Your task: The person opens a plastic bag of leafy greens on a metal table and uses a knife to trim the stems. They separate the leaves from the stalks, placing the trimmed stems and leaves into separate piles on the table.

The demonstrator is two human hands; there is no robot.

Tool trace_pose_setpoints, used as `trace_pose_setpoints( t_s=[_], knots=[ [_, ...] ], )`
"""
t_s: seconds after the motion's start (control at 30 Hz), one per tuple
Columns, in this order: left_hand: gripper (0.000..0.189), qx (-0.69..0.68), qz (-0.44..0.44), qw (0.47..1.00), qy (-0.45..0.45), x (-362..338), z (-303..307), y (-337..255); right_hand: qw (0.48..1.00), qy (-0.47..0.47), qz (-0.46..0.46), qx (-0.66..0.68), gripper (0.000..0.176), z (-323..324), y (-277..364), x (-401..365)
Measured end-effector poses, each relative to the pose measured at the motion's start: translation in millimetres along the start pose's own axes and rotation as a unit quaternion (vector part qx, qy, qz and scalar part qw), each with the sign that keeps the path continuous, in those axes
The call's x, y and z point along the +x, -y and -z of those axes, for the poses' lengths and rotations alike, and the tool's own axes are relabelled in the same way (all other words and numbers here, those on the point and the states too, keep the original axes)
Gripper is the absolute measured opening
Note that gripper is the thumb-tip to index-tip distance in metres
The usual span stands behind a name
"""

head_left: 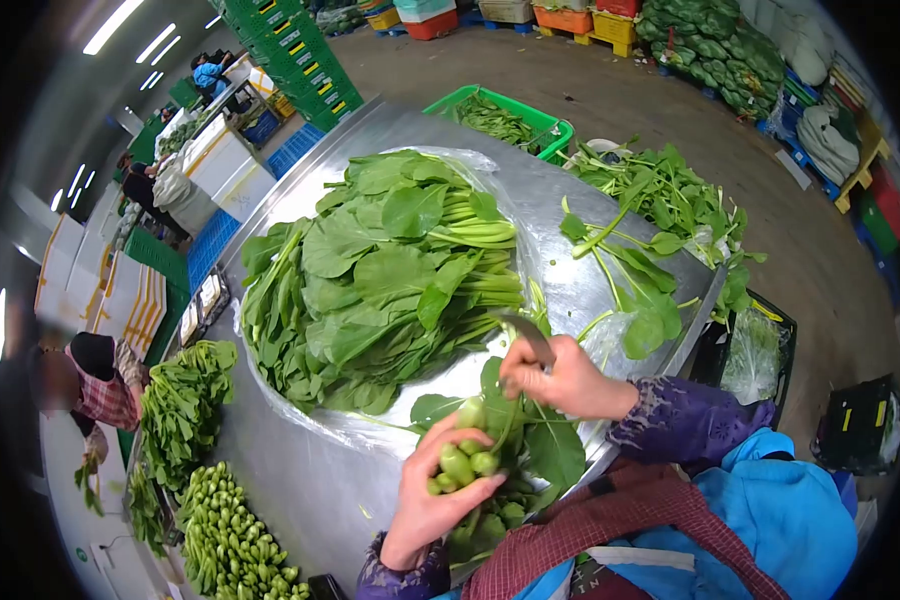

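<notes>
My left hand (pixel 432 490) is wrapped round several small pale-green bok choy stubs (pixel 458 465) near the table's front edge. Close beside it, my right hand (pixel 570 382) grips a knife (pixel 532 338) whose blade points up and to the left. Its fingers are also right at a leafy stem, with large loose leaves (pixel 555 445) hanging between my hands. Just beyond lies a big heap of leafy bok choy (pixel 380 270), stems to the right, on a clear plastic sheet (pixel 320 428) over the metal table (pixel 300 490).
Trimmed bok choy hearts (pixel 230 530) are piled at the lower left, beside more leafy bunches (pixel 195 400). Loose leaves (pixel 660 200) spread over the right corner. A green crate (pixel 560 140) stands beyond the table, near stacked green crates (pixel 295 70). A co-worker (pixel 105 385) is at left.
</notes>
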State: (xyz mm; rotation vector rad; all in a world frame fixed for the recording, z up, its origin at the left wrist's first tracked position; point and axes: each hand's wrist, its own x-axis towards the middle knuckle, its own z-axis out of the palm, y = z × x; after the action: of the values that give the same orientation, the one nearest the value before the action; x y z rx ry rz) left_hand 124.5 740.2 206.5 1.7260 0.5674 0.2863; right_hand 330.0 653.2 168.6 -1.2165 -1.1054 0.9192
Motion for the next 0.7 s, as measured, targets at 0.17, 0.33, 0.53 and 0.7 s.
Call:
trace_pose_setpoints(
  t_s=[0.17, 0.33, 0.53, 0.7],
  knots=[
    [0.065, -0.232, -0.019, 0.969, -0.087, -13.3, 35.8, -2.2, 0.942, -0.165, 0.022, -0.291, 0.021, 60.8, -60.1, 57.9],
    [0.093, -0.261, -0.047, 0.956, -0.122, -10.6, 43.8, -9.2, 0.857, -0.201, 0.093, -0.465, 0.033, 101.2, -91.2, 117.0],
    [0.071, -0.236, -0.006, 0.963, -0.131, -11.5, 47.4, -0.2, 0.837, -0.121, 0.079, -0.528, 0.033, 111.4, -78.8, 136.5],
    [0.061, -0.227, -0.026, 0.964, -0.132, -9.1, 37.7, -1.7, 0.990, -0.087, -0.042, -0.105, 0.028, 80.4, -4.2, 107.8]
  ],
)
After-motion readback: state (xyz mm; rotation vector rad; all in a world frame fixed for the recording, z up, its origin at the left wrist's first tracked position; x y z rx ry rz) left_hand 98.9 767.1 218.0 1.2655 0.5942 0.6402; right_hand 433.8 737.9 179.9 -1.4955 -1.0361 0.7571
